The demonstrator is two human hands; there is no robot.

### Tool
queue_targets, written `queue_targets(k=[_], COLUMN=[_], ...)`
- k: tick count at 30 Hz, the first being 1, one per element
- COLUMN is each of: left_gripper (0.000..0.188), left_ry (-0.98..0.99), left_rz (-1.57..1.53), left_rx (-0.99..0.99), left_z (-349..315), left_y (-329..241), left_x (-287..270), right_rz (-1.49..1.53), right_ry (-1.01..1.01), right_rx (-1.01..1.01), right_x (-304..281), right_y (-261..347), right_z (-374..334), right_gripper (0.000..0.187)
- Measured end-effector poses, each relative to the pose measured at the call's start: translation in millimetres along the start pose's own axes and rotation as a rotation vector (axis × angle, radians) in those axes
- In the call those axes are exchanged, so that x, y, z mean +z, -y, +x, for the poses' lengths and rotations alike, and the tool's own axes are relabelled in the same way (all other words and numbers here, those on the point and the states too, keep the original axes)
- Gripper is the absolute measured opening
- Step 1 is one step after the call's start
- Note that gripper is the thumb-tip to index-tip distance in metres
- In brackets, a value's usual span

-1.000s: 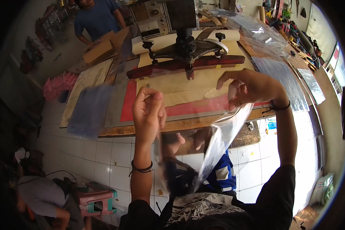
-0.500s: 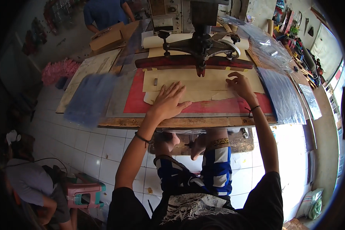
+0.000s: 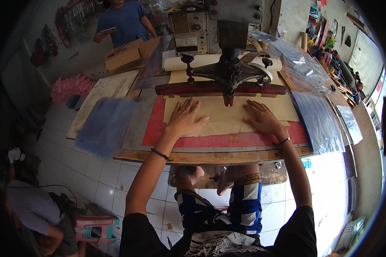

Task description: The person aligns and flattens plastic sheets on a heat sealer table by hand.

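My left hand [image 3: 185, 118] lies flat on a tan sheet [image 3: 222, 113], its fingers spread toward the press. On the sheet's right part rests my right hand [image 3: 263, 120], palm down with fingers stretched out. Neither hand holds anything. Under the tan sheet is a red sheet [image 3: 212, 141], showing along the front and sides. Just beyond my fingertips, a long dark red press bar [image 3: 176, 89] spans the sheet's far edge, hung from a black metal frame [image 3: 210, 73]. Yellow tape pieces mark that edge. The small metal piece seen earlier is out of sight.
Clear blue plastic sheets hang over the table's left [image 3: 105, 124] and right [image 3: 319, 120] ends. A cream roll [image 3: 173, 64] and a control box [image 3: 189, 32] stand behind the press. A person in a blue shirt [image 3: 123, 21] stands beyond a cardboard box [image 3: 124, 55]. Another person sits lower left.
My right hand has gone from curled fingers to flat and moved left. The left hand has slid forward. My view has tilted up, and the person in blue has turned, holding something.
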State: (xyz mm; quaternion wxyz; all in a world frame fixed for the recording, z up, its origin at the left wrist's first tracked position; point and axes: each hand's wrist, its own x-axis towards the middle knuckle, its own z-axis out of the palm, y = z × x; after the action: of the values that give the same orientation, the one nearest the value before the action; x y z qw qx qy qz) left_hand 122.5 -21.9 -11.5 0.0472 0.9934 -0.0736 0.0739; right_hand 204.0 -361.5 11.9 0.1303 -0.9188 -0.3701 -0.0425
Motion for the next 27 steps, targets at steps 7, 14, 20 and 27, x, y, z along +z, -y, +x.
queue_targets(k=[7,14,20,27], left_gripper=[0.091,0.086,0.078,0.078], left_ry=[-0.012,-0.126,-0.248,-0.200], left_rz=[-0.053,-0.060,-0.027,-0.107], left_rx=[-0.091,-0.076,-0.090,-0.137], left_z=[6.0,8.9,1.1,5.6], left_y=[1.1,8.1,11.9,15.8], left_x=[-6.9,-7.2,4.5,3.3], right_rz=[-0.008,-0.069,-0.043,-0.003], right_ry=[-0.002,0.029,-0.027,-0.117], right_rx=[0.003,-0.027,-0.018,-0.025], right_x=[7.4,-2.3,4.9,7.2], right_y=[-2.8,0.2,1.0,-7.9], right_z=[13.7,25.0,19.5,26.8], right_gripper=[0.071,0.071,0.065,0.063])
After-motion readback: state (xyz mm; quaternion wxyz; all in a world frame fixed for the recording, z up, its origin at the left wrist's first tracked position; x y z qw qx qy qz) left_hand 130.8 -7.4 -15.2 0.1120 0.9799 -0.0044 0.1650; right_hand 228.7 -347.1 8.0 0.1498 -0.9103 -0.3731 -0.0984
